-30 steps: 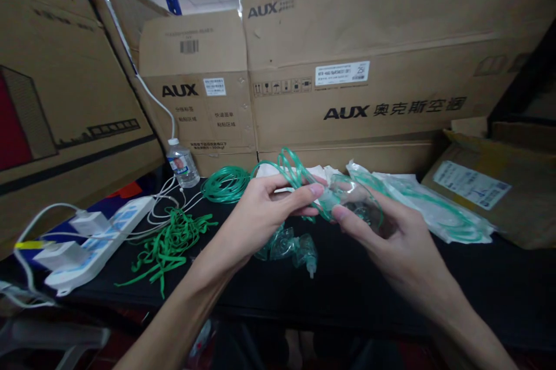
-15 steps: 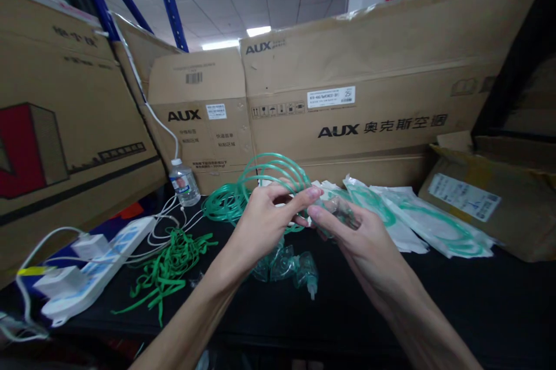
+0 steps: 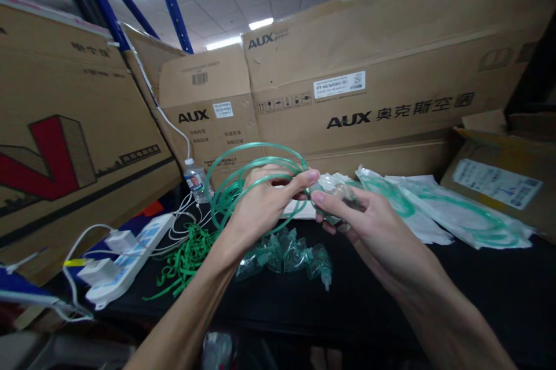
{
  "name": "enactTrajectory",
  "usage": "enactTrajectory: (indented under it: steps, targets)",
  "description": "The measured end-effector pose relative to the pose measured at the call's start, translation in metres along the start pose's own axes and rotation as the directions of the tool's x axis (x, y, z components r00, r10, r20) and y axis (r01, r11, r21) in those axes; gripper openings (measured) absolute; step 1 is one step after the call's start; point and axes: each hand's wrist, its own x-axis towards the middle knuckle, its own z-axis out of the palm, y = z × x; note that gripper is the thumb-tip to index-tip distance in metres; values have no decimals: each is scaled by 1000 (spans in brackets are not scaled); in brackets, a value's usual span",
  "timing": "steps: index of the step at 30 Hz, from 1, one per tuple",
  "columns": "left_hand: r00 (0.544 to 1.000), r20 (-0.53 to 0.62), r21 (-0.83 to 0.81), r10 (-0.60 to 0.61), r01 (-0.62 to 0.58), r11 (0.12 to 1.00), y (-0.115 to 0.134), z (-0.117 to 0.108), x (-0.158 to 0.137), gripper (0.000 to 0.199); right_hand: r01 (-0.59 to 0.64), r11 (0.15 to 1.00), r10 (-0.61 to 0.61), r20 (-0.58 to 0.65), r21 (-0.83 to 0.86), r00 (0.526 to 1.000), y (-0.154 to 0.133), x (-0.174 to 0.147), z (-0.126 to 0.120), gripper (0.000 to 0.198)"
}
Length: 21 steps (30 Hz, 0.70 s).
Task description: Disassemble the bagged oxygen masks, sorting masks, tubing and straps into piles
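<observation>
Green tubing [image 3: 260, 145]: glossy, translucent, in loose loops, pinched between thumb and fingers of my left hand [image 3: 267, 193] above the black table [image 3: 369, 295]. Clear mask [image 3: 336, 187]: crumpled, in my right hand's [image 3: 369, 213] curled grip. Change: loops spread wider than a second ago; I judge them harder to control. Below: further masks [image 3: 297, 254]. Rightward: bagged tubing [image 3: 473, 216].

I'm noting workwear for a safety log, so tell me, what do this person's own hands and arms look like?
The left hand and right hand are bare, with no gloves, rings or watch visible. Both slim forearms are uncovered; no sleeve shows.
</observation>
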Motion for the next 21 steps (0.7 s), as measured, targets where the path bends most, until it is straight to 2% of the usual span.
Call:
enactTrajectory:
  steps: [2,4,5,9,12,13,15,16,17,18,19,20,21]
  targets:
    - [999,-34,16,-12,12,1000,1,-5,2,38,119,984,-132,-97,-131,987,-1,2,4,30]
    - [996,-81,-40,-42,39,998,-1,-6,4,42,239,922,-310,-214,-303,926,0,6,11,27]
    - [993,-105,-71,-57,50,996,-2,-6,5,44,263,905,-349,-228,-335,909,0,8,14,27]
    - [988,-125,-62,-85,78,995,-6,-9,10,45,223,938,-262,-122,-266,957,5,15,19,33]
    - [990,-129,58,-51,59,997,-6,-13,11,46,191,953,-228,-143,-236,963,7,17,14,31]
    - [990,-133,106,-39,54,993,-6,-14,12,46,163,974,-180,-98,-160,979,6,18,12,29]
    - [991,-126,139,-37,54,989,-6,-14,12,42,25,994,-37,110,105,993,5,21,9,25]
    - [992,-116,113,-52,65,991,-6,-14,12,40,-66,973,16,223,220,975,5,22,9,24]
    - [991,-110,66,-79,86,994,-6,-15,14,38,-121,955,41,281,272,959,4,23,10,24]
    - [986,-122,11,-111,113,993,-7,-17,15,36,-98,966,36,247,241,968,5,24,11,23]
    - [978,-152,-26,-141,138,990,-8,-21,19,35,-4,995,-10,133,102,991,5,24,11,22]
    - [967,-197,-27,-160,158,987,-9,-27,23,36,110,987,-111,-2,-118,994,7,23,12,20]
    - [950,-265,-13,-165,167,986,-10,-35,28,35,198,914,-252,-112,-354,961,11,22,10,17]
